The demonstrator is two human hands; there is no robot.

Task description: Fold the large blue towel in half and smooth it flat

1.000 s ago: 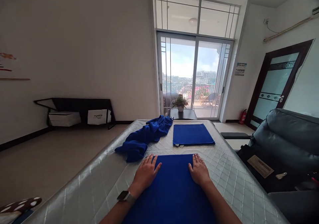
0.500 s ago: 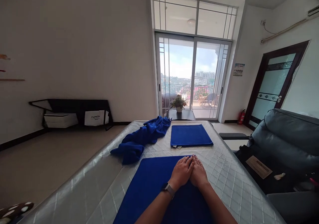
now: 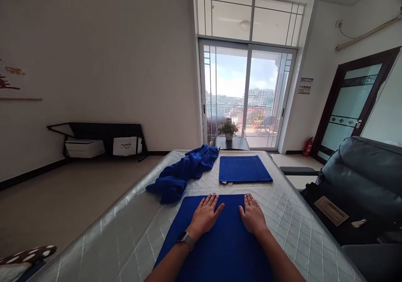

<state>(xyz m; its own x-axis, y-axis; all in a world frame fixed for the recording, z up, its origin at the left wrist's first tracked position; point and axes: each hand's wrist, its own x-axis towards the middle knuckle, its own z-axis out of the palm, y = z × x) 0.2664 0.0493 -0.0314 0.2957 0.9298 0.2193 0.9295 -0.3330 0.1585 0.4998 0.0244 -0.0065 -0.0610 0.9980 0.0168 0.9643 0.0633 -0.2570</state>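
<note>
Three pieces of deep-blue, soft-looking fabric lie on one silver-grey, quilted, shiny-covered mattress (image 3: 309,221). Item one: a smooth, flat, straight-edged blue cloth (image 3: 224,252), nearest the wearer, its near end cut off by the frame; number of layers, cannot tell. On it, two bare hands, palms down, fingers extended, thumbs apart, gripping nothing: the left hand (image 3: 205,217) just inside the far left corner, the right hand (image 3: 252,218) by the far right corner, fingertips at the far edge. Such placing presumably presses the fabric flat and spreads the pressure along that edge. Item two: a neat, flat blue rectangle of cloth (image 3: 245,169), just beyond, apart from the first, small white tags (image 3: 226,183) at its near edge; its squared lie probably preserves its shape. Item three: a crumpled, elongated blue heap of cloth (image 3: 185,173), to the left, probably set aside so that its bulk leaves the flat pieces undisturbed.
</note>
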